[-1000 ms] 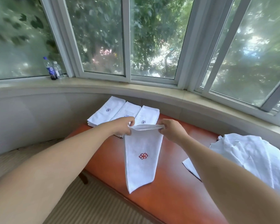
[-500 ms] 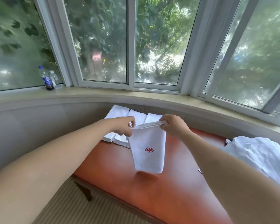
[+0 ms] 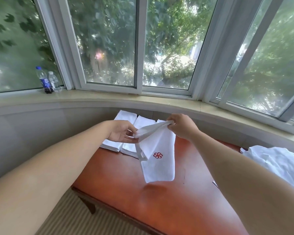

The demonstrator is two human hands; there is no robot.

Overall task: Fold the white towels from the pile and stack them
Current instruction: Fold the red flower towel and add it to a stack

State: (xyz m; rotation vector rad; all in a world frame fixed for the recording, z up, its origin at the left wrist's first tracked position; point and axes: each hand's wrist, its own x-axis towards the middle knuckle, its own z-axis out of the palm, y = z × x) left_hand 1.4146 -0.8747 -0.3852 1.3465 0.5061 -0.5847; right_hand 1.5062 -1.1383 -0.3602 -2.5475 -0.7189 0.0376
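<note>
Hands (image 3: 122,133) (image 3: 182,127) outstretched, pinching towel (image 3: 158,160) aloft

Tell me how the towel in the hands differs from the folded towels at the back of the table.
The held towel hangs in the air, pinched by the left hand and the right hand; the folded towels lie flat on the table. The held towel is a single piece with a red flower emblem showing; the folded towels sit side by side with no emblem visible. All are white.
</note>
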